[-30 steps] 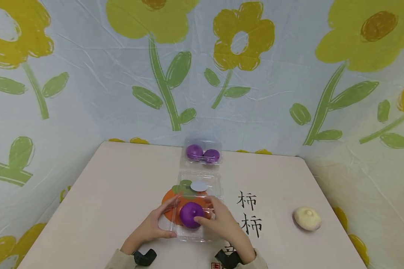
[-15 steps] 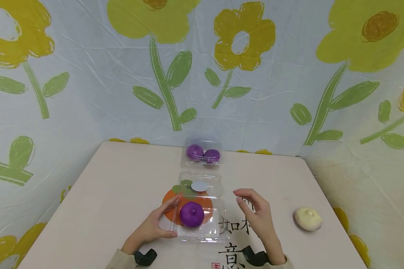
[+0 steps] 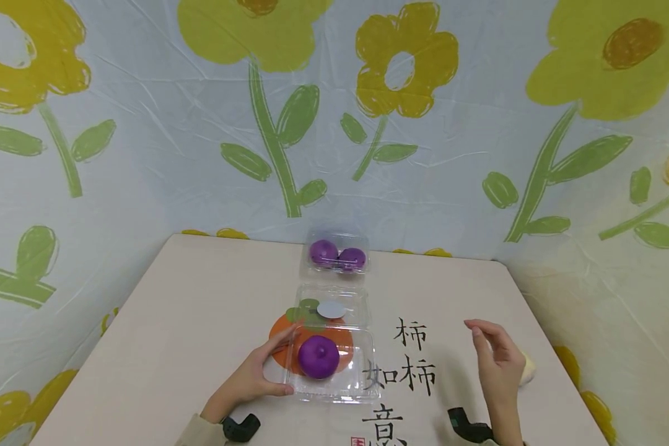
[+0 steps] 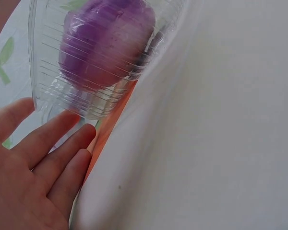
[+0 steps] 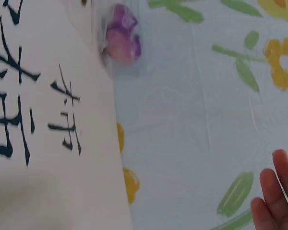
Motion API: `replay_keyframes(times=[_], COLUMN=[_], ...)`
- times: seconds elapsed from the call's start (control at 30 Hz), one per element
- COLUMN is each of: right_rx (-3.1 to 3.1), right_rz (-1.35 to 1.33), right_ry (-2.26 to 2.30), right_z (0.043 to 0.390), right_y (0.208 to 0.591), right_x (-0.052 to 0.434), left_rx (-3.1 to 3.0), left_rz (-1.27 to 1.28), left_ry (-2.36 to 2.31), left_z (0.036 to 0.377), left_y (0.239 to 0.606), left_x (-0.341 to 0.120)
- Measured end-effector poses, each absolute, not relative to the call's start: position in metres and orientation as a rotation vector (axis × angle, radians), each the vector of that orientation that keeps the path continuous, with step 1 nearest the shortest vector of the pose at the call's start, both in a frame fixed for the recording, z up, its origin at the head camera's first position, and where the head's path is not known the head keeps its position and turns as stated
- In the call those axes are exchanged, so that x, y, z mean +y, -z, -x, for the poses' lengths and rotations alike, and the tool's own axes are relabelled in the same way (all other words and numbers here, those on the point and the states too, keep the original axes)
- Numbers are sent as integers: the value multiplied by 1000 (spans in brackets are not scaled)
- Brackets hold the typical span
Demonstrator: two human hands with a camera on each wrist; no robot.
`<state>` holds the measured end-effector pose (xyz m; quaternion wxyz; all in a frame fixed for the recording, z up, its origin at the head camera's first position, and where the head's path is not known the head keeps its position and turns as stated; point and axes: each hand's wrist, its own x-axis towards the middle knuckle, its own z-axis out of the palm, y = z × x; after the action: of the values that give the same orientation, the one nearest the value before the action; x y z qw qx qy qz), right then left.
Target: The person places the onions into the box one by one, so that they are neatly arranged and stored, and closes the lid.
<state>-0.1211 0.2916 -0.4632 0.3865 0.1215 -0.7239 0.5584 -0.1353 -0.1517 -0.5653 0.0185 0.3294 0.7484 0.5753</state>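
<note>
An unlidded clear plastic clamshell box (image 3: 354,391) stands in front of me, its lid (image 3: 357,303) folded back behind it. Inside, toward the left, sits a round purple fruit-like piece (image 3: 319,357) with a small nub on top. My left hand (image 3: 256,371) rests at the box's left side, thumb at the front corner; in the left wrist view its extended fingers (image 4: 69,122) are right at the ribbed wall. My right hand (image 3: 498,356) is over the table's right side, holding nothing, with fingers gently bent. It partly hides a round cream-coloured piece (image 3: 527,370).
At the table's back edge stands another clear box (image 3: 337,238) with two purple pieces (image 3: 323,253) in it. The pale tabletop (image 3: 201,297) bears an orange persimmon print and black characters (image 3: 415,353). A flowered cloth (image 3: 145,155) hangs behind and around the table.
My right hand has let go of the purple piece in the box and moved right, toward the cream-coloured piece. My left hand has stayed at the box.
</note>
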Motion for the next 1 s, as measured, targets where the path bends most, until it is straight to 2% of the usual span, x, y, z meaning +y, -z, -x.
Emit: replay_keyframes(times=[0.13, 0.3, 0.63, 0.8, 1.0], right_rx=[-1900, -1845, -1910, -2044, -2187], right_rz=[39, 307, 851, 956, 947], right_ry=[-1254, -1199, -1484, -1601, -1581], right_z=[118, 116, 111, 112, 109], right_y=[466, 480, 506, 517, 526], right_x=[317, 348, 379, 386, 390], left_rx=[2329, 2334, 2328, 2323, 2309], left_rz=[-1033, -1034, -1014, -1013, -995], left_ry=[-1787, -1779, -1791, -1793, -1788], left_z=[136, 137, 135, 135, 135], left_y=[566, 568, 566, 566, 566], left_x=[-152, -151, -152, -151, -151])
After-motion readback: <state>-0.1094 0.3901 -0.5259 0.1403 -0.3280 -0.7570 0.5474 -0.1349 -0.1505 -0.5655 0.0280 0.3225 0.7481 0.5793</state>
